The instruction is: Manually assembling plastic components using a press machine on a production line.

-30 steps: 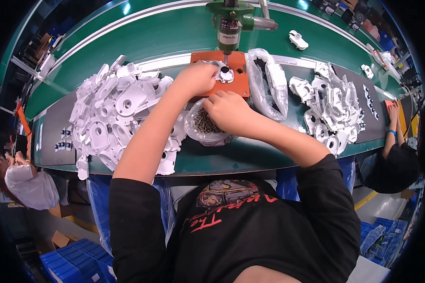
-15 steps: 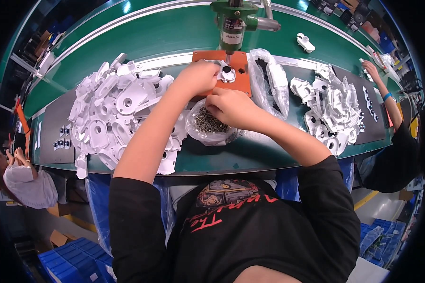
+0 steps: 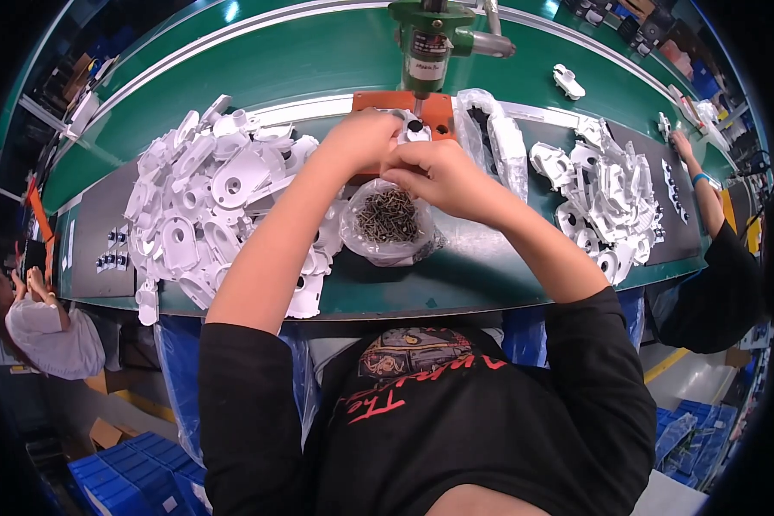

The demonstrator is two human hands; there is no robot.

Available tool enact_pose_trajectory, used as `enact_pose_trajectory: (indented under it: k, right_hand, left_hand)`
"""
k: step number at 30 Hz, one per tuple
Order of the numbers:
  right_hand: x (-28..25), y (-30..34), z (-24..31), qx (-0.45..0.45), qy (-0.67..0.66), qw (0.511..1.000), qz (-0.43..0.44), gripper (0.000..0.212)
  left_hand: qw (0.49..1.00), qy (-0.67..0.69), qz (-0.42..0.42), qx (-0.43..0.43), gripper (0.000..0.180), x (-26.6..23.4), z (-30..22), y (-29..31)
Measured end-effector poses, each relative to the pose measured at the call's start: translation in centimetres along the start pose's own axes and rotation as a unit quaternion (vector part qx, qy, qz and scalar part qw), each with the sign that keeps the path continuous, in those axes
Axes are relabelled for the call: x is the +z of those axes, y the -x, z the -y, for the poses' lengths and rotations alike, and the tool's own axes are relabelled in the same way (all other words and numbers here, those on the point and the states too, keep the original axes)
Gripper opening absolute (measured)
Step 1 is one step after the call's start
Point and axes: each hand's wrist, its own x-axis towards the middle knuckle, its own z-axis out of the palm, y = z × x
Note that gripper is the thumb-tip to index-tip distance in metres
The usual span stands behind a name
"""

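Observation:
Under a green press-like machine (image 3: 425,64), a white plastic part (image 3: 416,135) with a black round spot sits on an orange block (image 3: 440,107). My left hand (image 3: 365,142) is closed at the left side of this part, its fingertips partly hidden. Close beside it, my right hand (image 3: 443,176) pinches thumb and fingers together in front of the block. Whatever lies in that pinch is too small or hidden to see. Just below the right hand stands a plastic-lined bowl (image 3: 353,244) full of metal screws (image 3: 389,215).
A large heap of white plastic parts (image 3: 189,206) lies left, a smaller heap (image 3: 606,198) right. A clear plastic bag (image 3: 509,150) with dark contents rests beside the block. On the green belt (image 3: 318,64) lies another white part (image 3: 568,82). A co-worker's hand (image 3: 681,144) is at far right.
My right hand has lifted from the screws in the bowl and moved up toward the orange block. The left hand stays put. The white part on the belt has shifted right.

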Motion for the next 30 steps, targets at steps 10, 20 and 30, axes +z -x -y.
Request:
enact_pose_trajectory:
  k: [10, 20, 30]
  right_hand:
    - [-3.2, 1.2, -0.9, -0.011, 0.025, 1.000, 0.001, 0.013]
    - [-12.1, 2.5, -5.8, 0.128, -0.077, 0.965, -0.215, 0.009]
    - [-10.9, 3.6, -12.5, 0.218, -0.064, 0.947, -0.228, 0.008]
  left_hand:
    - [1.000, -0.008, -0.019, 0.005, 0.017, 0.5, 0.0, -0.3]
    - [0.999, -0.007, -0.030, 0.018, 0.014, 0.7, 0.2, -0.2]
    - [0.999, -0.001, -0.029, 0.024, 0.015, 0.9, 0.5, -0.4]
